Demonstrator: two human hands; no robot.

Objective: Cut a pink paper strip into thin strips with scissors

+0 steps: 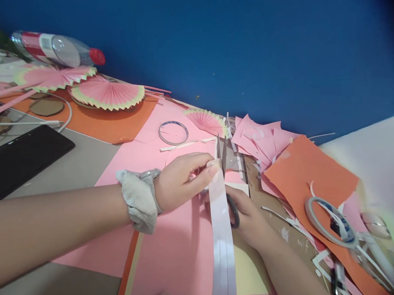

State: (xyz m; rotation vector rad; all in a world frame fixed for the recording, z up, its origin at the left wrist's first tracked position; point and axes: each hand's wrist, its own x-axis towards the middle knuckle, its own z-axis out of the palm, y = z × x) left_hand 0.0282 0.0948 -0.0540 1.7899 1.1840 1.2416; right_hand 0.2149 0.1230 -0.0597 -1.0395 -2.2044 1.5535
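A long white paper strip (222,242) with lengthwise lines runs up from the bottom edge. My left hand (185,178) pinches its top end between thumb and fingers. Behind the strip, my right hand (243,210) is closed round the dark handles of a pair of scissors (224,159). The blades point away from me and stand slightly apart beside the strip's top end; whether they touch the paper I cannot tell. Part of the right hand's fingers is hidden by the strip. Pink paper (175,257) lies under both hands.
Pleated pink paper fans (108,92) and a plastic bottle (62,49) lie along the blue wall. A black phone (31,159) is at left. One tape ring (173,132) lies ahead; a tape roll (331,222) rests on orange paper (312,173) among scraps at right.
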